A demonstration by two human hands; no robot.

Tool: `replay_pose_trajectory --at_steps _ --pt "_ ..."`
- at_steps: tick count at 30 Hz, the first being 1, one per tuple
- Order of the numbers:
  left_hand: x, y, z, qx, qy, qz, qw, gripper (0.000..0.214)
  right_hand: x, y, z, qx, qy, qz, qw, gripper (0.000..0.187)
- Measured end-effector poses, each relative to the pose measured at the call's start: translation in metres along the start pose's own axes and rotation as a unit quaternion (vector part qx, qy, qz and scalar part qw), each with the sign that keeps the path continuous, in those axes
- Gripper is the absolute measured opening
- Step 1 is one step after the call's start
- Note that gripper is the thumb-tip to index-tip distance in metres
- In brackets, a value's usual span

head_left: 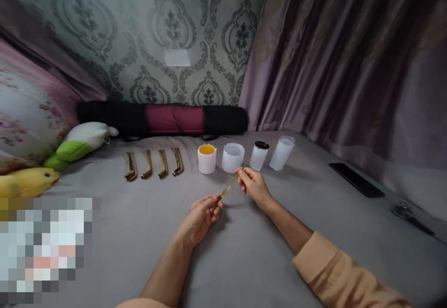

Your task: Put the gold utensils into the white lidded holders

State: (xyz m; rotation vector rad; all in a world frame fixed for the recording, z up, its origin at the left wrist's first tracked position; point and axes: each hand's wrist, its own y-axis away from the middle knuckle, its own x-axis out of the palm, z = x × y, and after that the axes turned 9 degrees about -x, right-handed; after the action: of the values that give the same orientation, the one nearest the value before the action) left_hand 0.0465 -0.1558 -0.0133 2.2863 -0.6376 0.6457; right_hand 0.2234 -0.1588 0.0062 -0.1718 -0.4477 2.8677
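over sheet (139, 233), golden strip (229, 187) slants away rightward

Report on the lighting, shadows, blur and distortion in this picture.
Head view: dim, soft light, with faint shadows on the bedding near the left hand; head view: the curtain looks smeared toward the right edge, and the rightmost container leans outward, probably wide-angle distortion; head view: a mosaic patch hides part of the lower left.

From my end I see a gold stick (229, 187), plain grey sheet (244, 261), damask-patterned grey-green wallpaper (139, 33) and purple curtain (314, 75).
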Motion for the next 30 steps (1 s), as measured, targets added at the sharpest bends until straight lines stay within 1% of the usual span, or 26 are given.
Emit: replay_pose_trajectory --at_steps 4,13,20,30 --pt "0.001 0.001 -0.001 -0.004 -0.003 -0.006 1.0 0.017 -0.009 -0.006 0.006 -0.012 0.002 -0.018 1.0 0.031" --pt "0.002 0.002 -0.001 -0.008 -0.002 -0.013 1.0 0.016 -0.025 -0.02 0.016 0.001 -0.042 -0.073 0.996 0.032" --pt "0.0 0.0 0.0 -0.003 -0.003 -0.007 1.0 0.017 -0.032 -0.022 0.019 -0.004 -0.061 -0.082 0.995 0.032" --pt "0.001 0.001 -0.001 -0.002 -0.006 -0.008 1.0 0.017 -0.032 -0.021 0.022 -0.001 -0.06 -0.084 0.995 0.029"
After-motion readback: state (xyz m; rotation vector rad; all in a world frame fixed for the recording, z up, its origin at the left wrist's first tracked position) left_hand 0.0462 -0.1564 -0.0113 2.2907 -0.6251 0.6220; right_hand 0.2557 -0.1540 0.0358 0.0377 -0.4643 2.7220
